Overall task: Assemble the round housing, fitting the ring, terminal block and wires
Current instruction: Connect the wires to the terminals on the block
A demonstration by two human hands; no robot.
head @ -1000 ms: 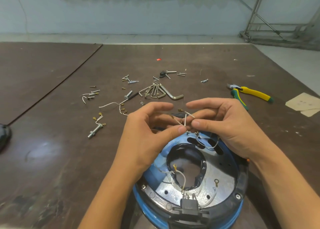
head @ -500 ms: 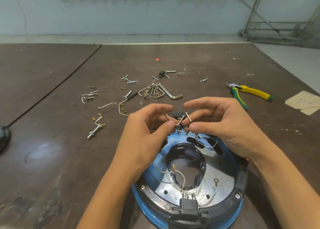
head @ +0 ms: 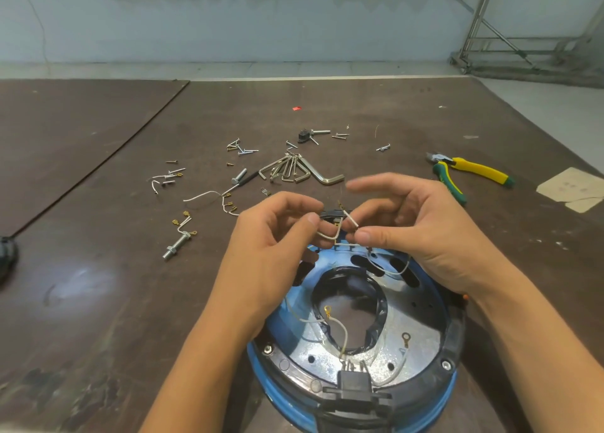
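Note:
The round blue housing (head: pixel 434 305) with its shiny metal plate lies at the near edge of the table. A black terminal block (head: pixel 354 383) sits at its near rim with white wires running from it. My left hand (head: pixel 271 246) and my right hand (head: pixel 415 233) hover over the housing's far rim. Both pinch a short bent white wire (head: pixel 336 233) with brass terminals between thumb and fingers. A loose wire with a ring terminal (head: pixel 327 310) hangs over the central opening; another ring terminal (head: pixel 406 337) lies on the plate.
Hex keys (head: pixel 300 171), screws, a bolt (head: pixel 178 244) and short terminal wires (head: pixel 209 197) are scattered on the brown table beyond my hands. Yellow-green pliers (head: pixel 467 171) lie to the right, paper scraps (head: pixel 575 187) further right. A dark object (head: pixel 6 252) sits at the left edge.
The short wire has been bent and turned between my fingertips. My right index finger has lifted and straightened. Both hands stay over the housing's far rim.

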